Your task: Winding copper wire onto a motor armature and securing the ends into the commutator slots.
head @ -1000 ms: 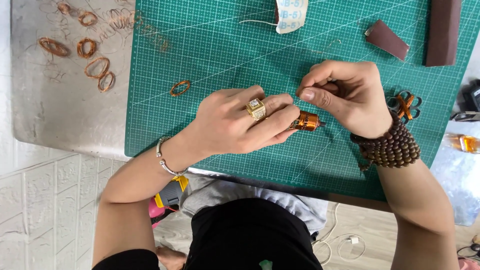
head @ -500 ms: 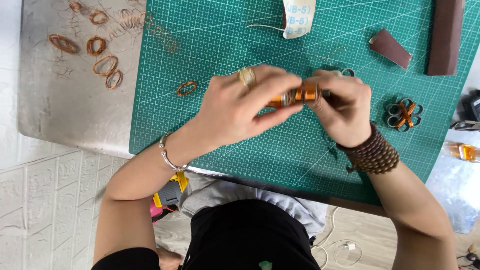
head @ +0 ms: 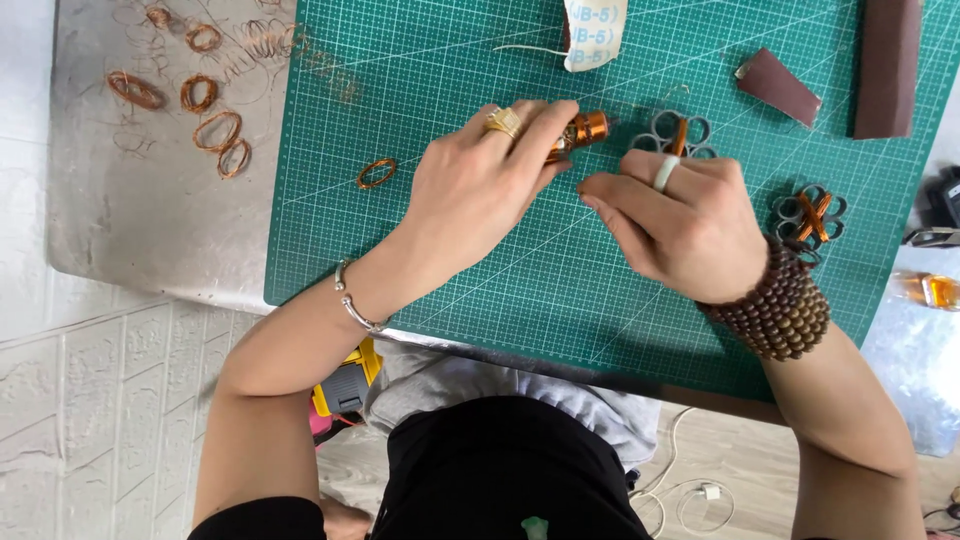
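The left hand (head: 480, 190) is closed around a small copper-coloured coil (head: 580, 130), pinching it between thumb and fingertips just above the green cutting mat (head: 480, 290), near the mat's upper middle. The right hand (head: 680, 225) lies just beside it, fingers loosely curled and pointing toward the left hand; it grips nothing that can be seen, and whether a fine wire runs between the two hands cannot be told. Just beyond the right hand's knuckles lies a cluster of grey rings with an orange piece (head: 675, 132), and a second such cluster (head: 812, 212) sits beside the beaded bracelet (head: 775, 310) on the right wrist. A single copper wire loop (head: 376, 172) rests on the mat to the left of the left hand. Several more wire loops (head: 215, 130) lie on the grey metal table (head: 150, 230) off the mat's left edge. Two brown strips (head: 778, 87) lie at the mat's upper right.
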